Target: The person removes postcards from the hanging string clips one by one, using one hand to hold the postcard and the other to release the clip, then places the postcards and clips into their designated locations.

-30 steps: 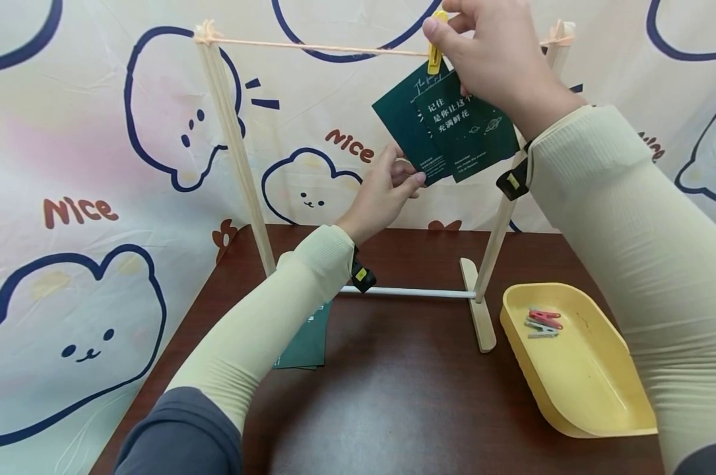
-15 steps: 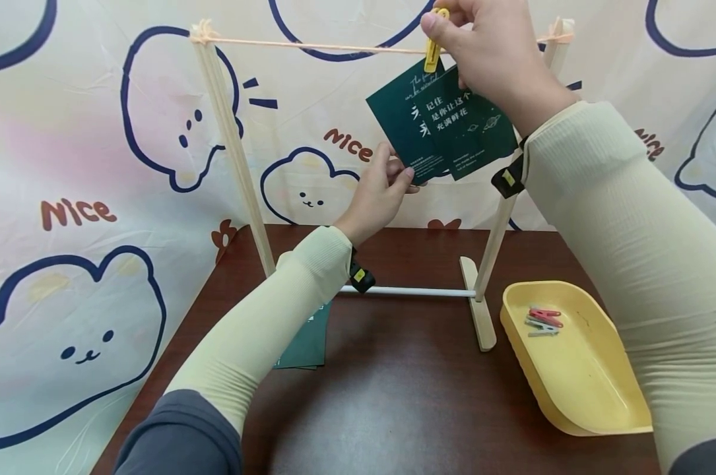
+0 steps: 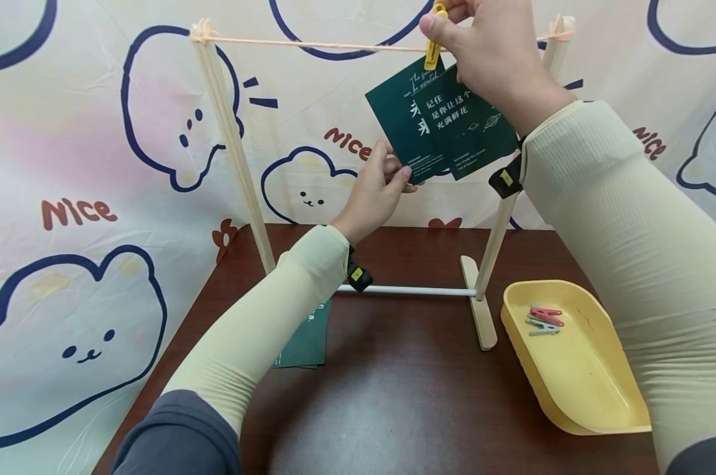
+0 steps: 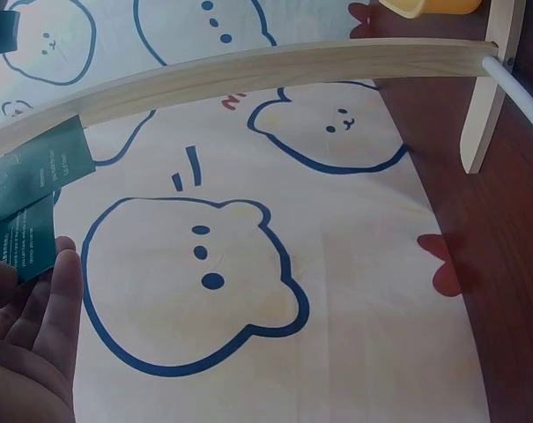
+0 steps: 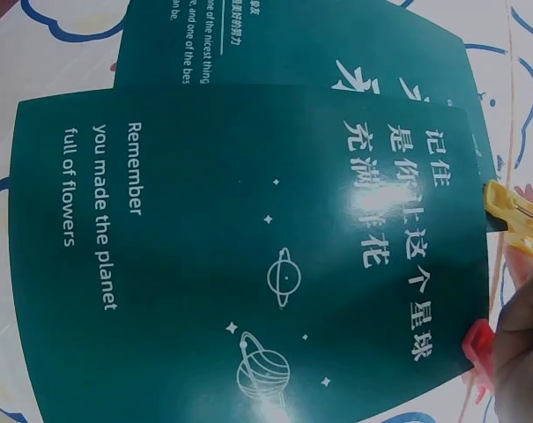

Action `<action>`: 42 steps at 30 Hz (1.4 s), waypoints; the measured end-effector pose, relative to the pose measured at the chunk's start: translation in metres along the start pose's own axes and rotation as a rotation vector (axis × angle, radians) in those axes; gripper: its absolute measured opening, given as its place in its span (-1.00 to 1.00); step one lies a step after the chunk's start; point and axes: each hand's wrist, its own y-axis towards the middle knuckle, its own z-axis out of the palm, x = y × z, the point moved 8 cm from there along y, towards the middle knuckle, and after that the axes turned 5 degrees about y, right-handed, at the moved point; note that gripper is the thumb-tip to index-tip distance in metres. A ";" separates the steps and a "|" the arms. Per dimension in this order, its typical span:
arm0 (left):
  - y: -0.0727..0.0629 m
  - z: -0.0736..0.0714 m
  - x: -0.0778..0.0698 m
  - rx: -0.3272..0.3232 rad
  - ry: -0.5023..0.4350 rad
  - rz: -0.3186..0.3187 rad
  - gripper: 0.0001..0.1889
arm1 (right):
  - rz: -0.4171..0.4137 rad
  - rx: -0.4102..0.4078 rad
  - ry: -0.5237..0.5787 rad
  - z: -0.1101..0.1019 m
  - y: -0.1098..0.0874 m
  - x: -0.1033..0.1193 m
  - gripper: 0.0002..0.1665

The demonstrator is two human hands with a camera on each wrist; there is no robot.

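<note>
My left hand (image 3: 371, 194) pinches the lower corner of a dark green printed card (image 3: 393, 105), tilted below the string (image 3: 310, 46). My right hand (image 3: 497, 59) grips a yellow clothespin (image 3: 433, 56) at that card's top corner, by the string. Overlapping the first card in front is a second green card (image 3: 479, 142), with a red clothespin (image 5: 480, 344) at its upper edge in the right wrist view. Whether the yellow clothespin's tips close over the string is hidden. In the left wrist view, my thumb and fingers (image 4: 59, 308) meet at the card's corner.
The string runs between two wooden posts (image 3: 233, 145) joined low down by a white rod (image 3: 417, 291). At right on the brown table (image 3: 387, 396) stands a yellow tray (image 3: 589, 369) holding red and grey clothespins (image 3: 544, 318). More green cards (image 3: 304, 340) lie partly under my left arm.
The left-hand card has shifted slightly left, with my left hand, and more of its print shows beside the front card. My right hand and the yellow clothespin have moved slightly up and left.
</note>
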 end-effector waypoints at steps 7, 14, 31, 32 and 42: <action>-0.002 -0.002 0.000 0.003 -0.007 0.015 -0.63 | -0.020 -0.043 -0.072 -0.004 -0.002 0.003 -0.42; -0.001 -0.007 -0.004 0.000 -0.004 0.044 -0.65 | -0.021 -0.057 -0.163 -0.006 -0.002 0.009 -0.41; -0.003 -0.012 -0.005 -0.008 0.013 0.043 -0.66 | -0.003 -0.070 -0.146 -0.012 -0.002 0.011 -0.39; -0.004 -0.013 -0.005 -0.009 0.012 0.044 -0.66 | -0.008 -0.072 -0.150 -0.013 -0.002 0.011 -0.40; -0.004 -0.015 -0.007 -0.018 0.015 0.046 -0.68 | -0.008 -0.078 -0.156 -0.015 -0.004 0.014 -0.44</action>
